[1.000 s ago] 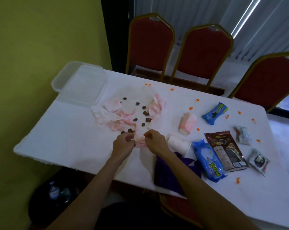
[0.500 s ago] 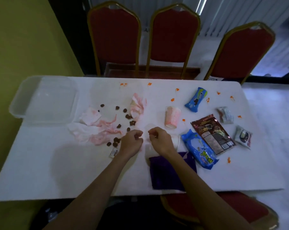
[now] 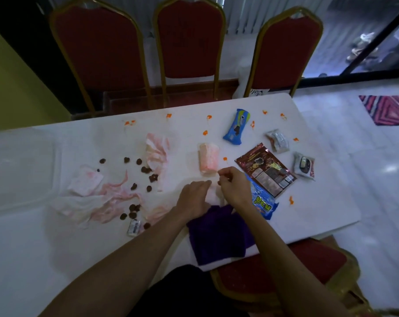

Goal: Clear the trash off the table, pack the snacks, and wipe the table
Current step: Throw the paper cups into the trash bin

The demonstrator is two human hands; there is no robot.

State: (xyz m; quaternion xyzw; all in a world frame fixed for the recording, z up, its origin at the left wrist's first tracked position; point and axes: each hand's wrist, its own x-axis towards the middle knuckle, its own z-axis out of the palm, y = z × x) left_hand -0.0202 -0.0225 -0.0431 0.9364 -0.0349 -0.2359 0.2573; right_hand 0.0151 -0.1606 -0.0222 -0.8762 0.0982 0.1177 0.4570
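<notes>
1. While both hands work close together near the front edge of the desk (image 3: 56, 248), the left hand (image 3: 195, 197) lays nearly straight fingers (image 3: 205, 184) on a crumpled white piece (image 3: 213, 195). It may be a squashed paper cup, but the dim view does not settle it.
2. The right hand (image 3: 235, 188) has its fingers (image 3: 221, 178) curled narrow, thumb to forefinger, and nothing shows in the pinch.
3. Just below both wrists lies a purple cloth (image 3: 219, 236), partly covered by the forearms and hanging over the desk edge.
4. Just beyond the right fingers, a pink-stained cup (image 3: 208, 161) lies on its side.
5. To the right of the right fingers, a blue packet (image 3: 262, 202) is partly hidden under that hand and touches a dark red pouch (image 3: 266, 170). Farther off lie a blue wrapped snack (image 3: 236, 126) and two grey packets (image 3: 277, 140).
6. To the left of the left fingers are stained tissues (image 3: 157, 154), with brown crumbs (image 3: 148, 170) scattered among them. A small wrapper (image 3: 134, 227) lies nearer the person.
7. Orange scraps (image 3: 291, 199) dot the far and right parts of the desk.
8. A clear container (image 3: 22, 161) sits well to the left, and red chairs (image 3: 187, 37) stand beyond the desk.
</notes>
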